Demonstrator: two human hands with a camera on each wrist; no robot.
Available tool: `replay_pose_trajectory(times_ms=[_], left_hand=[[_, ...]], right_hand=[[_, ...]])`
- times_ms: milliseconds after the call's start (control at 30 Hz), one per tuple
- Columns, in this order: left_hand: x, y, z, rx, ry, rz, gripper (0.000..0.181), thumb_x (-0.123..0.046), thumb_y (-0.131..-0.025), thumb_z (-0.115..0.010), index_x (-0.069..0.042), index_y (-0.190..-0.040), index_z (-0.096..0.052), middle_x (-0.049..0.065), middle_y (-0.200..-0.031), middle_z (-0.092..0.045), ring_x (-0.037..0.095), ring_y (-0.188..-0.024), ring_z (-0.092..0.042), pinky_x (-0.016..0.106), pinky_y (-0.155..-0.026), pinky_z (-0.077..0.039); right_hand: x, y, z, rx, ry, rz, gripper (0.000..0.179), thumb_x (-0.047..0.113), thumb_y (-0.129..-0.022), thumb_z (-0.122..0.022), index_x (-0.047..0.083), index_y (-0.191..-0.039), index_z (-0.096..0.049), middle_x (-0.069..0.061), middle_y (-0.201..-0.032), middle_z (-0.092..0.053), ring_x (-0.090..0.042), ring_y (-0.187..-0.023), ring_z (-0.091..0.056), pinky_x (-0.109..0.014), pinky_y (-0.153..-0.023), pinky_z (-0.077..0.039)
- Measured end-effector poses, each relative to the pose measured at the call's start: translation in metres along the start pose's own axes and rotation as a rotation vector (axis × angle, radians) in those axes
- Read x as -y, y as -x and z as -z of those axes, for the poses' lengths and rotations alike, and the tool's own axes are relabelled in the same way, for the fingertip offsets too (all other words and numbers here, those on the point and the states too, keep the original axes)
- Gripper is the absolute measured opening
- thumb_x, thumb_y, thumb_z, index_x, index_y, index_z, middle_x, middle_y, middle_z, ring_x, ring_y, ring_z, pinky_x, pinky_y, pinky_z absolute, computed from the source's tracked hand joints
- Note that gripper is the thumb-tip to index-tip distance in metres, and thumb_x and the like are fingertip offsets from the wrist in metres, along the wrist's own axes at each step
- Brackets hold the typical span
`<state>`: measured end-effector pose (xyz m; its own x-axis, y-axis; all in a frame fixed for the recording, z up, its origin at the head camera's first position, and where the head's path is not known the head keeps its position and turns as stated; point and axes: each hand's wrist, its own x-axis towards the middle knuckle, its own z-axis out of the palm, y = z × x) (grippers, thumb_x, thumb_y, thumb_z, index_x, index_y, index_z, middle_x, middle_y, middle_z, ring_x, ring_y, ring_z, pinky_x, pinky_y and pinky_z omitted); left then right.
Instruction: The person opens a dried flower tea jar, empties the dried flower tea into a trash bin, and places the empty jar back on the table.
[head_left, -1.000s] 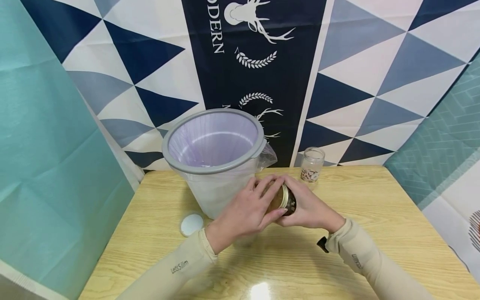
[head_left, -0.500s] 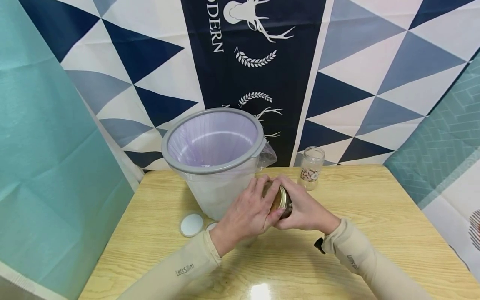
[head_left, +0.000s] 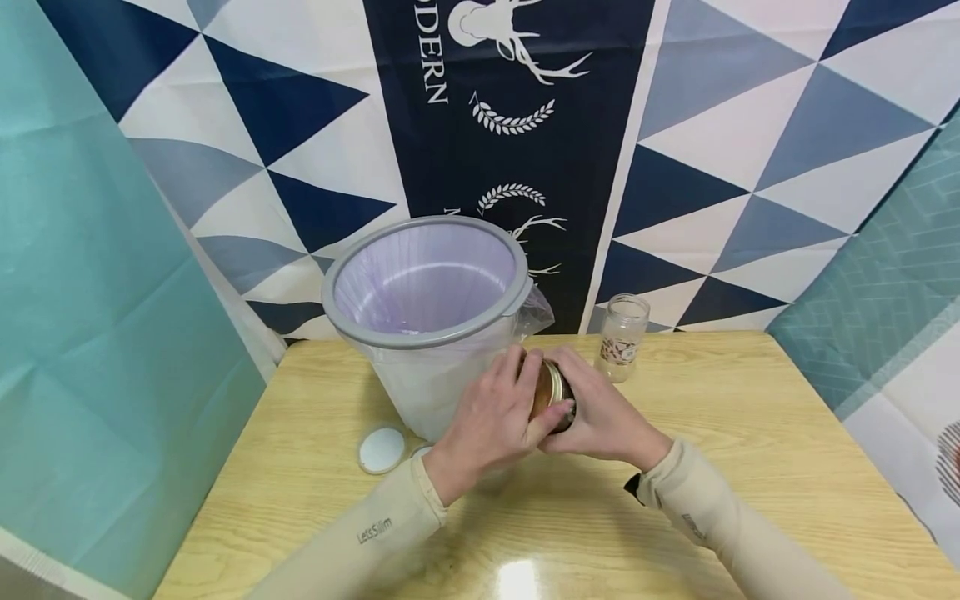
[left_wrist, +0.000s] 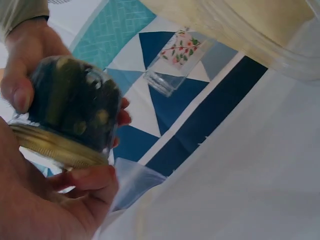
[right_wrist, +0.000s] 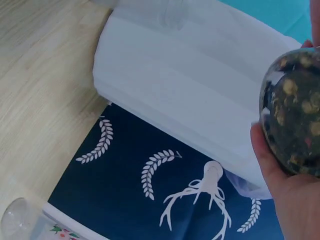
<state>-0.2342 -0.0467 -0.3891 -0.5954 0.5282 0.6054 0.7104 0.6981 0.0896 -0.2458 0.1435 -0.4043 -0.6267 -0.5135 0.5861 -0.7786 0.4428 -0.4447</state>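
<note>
Both hands hold a glass jar (left_wrist: 75, 100) with dark, lumpy contents over the table, in front of the bin. My left hand (head_left: 487, 412) grips its gold screw lid (left_wrist: 60, 150), thumb and fingers around the edge. My right hand (head_left: 603, 412) wraps around the glass body, which shows at the right edge of the right wrist view. The jar is tilted in the head view, its lid turned toward the left hand. In the left wrist view the lid sits on the jar. The palms and fingers hide much of the jar in the head view.
A white bin (head_left: 442, 383) with a grey rim and purple liner stands just behind the left hand. An open glass jar (head_left: 622, 337) with a floral label stands at the back right. A round white lid (head_left: 382, 450) lies left of the left wrist, another disc partly hidden beside it.
Both hands have shifted slightly left with the jar. The left fingers have moved around the lid, and part of a second disc has come into view beside the left wrist.
</note>
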Motion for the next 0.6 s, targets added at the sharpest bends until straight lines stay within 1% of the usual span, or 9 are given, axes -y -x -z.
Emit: replay_pose_trajectory(times_ms=[100, 133, 167, 267, 367, 400, 467, 533, 600], left_hand=[[0.003, 0.004, 0.005, 0.059, -0.006, 0.002, 0.100, -0.075, -0.097, 0.002, -0.005, -0.145, -0.050, 0.014, -0.128, -0.057, 0.027, -0.100, -0.065, 0.037, -0.067, -0.060], [0.004, 0.005, 0.006, 0.071, -0.010, -0.009, 0.100, -0.076, -0.096, 0.002, -0.007, -0.150, -0.047, 0.014, -0.136, -0.056, 0.029, -0.107, -0.065, 0.040, -0.069, -0.061], [0.005, 0.006, 0.008, 0.081, -0.006, -0.030, 0.097, -0.075, -0.097, 0.002, -0.011, -0.155, -0.043, 0.013, -0.143, -0.054, 0.029, -0.115, -0.064, 0.041, -0.075, -0.061], [0.010, 0.011, 0.011, 0.092, 0.015, -0.135, 0.084, -0.068, -0.103, -0.002, -0.017, -0.163, -0.033, 0.010, -0.159, -0.045, 0.030, -0.132, -0.056, 0.043, -0.097, -0.057], [0.015, 0.013, 0.013, 0.104, 0.063, -0.243, 0.068, -0.056, -0.110, -0.018, -0.017, -0.165, -0.027, 0.010, -0.165, -0.038, 0.028, -0.143, -0.047, 0.042, -0.119, -0.042], [0.016, 0.013, 0.013, 0.112, 0.077, -0.266, 0.065, -0.052, -0.111, -0.024, -0.016, -0.165, -0.026, 0.010, -0.167, -0.035, 0.028, -0.145, -0.045, 0.042, -0.121, -0.039], [0.019, 0.013, 0.014, 0.127, 0.102, -0.290, 0.065, -0.047, -0.110, -0.034, -0.015, -0.165, -0.025, 0.011, -0.168, -0.033, 0.028, -0.146, -0.044, 0.042, -0.121, -0.038], [0.020, 0.013, 0.015, 0.135, 0.119, -0.296, 0.066, -0.046, -0.110, -0.040, -0.014, -0.165, -0.024, 0.012, -0.167, -0.034, 0.027, -0.144, -0.045, 0.041, -0.120, -0.040], [0.020, 0.013, 0.015, 0.132, 0.132, -0.279, 0.067, -0.047, -0.109, -0.043, -0.015, -0.165, -0.026, 0.011, -0.166, -0.036, 0.027, -0.141, -0.049, 0.041, -0.117, -0.043]], right_hand=[[-0.001, 0.001, 0.003, 0.020, -0.003, -0.032, 0.086, 0.019, -0.061, -0.093, 0.004, -0.137, -0.053, -0.005, -0.125, -0.060, -0.016, -0.108, -0.060, -0.035, -0.088, -0.058], [-0.001, 0.002, 0.005, 0.024, 0.000, -0.039, 0.087, 0.019, -0.062, -0.093, 0.005, -0.137, -0.053, -0.005, -0.126, -0.060, -0.016, -0.109, -0.060, -0.035, -0.089, -0.058], [-0.001, 0.003, 0.006, 0.029, -0.003, -0.045, 0.086, 0.020, -0.062, -0.093, 0.006, -0.137, -0.053, -0.004, -0.127, -0.060, -0.015, -0.110, -0.060, -0.035, -0.089, -0.058], [-0.002, 0.005, 0.011, 0.033, 0.000, -0.042, 0.084, 0.021, -0.064, -0.094, 0.007, -0.136, -0.053, -0.003, -0.126, -0.061, -0.013, -0.110, -0.060, -0.031, -0.089, -0.058], [-0.003, 0.007, 0.014, 0.035, 0.008, -0.027, 0.083, 0.022, -0.063, -0.095, 0.009, -0.134, -0.054, 0.000, -0.125, -0.061, -0.010, -0.110, -0.058, -0.028, -0.090, -0.057], [-0.004, 0.007, 0.014, 0.034, 0.016, -0.021, 0.084, 0.022, -0.063, -0.095, 0.008, -0.134, -0.055, 0.000, -0.124, -0.061, -0.010, -0.110, -0.058, -0.027, -0.090, -0.056], [-0.004, 0.008, 0.014, 0.031, 0.024, -0.010, 0.084, 0.023, -0.062, -0.096, 0.009, -0.134, -0.055, 0.001, -0.124, -0.061, -0.009, -0.109, -0.057, -0.028, -0.090, -0.055], [-0.005, 0.008, 0.013, 0.032, 0.025, -0.008, 0.084, 0.024, -0.062, -0.096, 0.009, -0.134, -0.055, 0.002, -0.124, -0.061, -0.009, -0.109, -0.056, -0.029, -0.090, -0.055], [-0.005, 0.009, 0.012, 0.039, 0.023, -0.015, 0.086, 0.024, -0.062, -0.095, 0.010, -0.136, -0.055, 0.002, -0.125, -0.061, -0.009, -0.110, -0.055, -0.030, -0.089, -0.055]])
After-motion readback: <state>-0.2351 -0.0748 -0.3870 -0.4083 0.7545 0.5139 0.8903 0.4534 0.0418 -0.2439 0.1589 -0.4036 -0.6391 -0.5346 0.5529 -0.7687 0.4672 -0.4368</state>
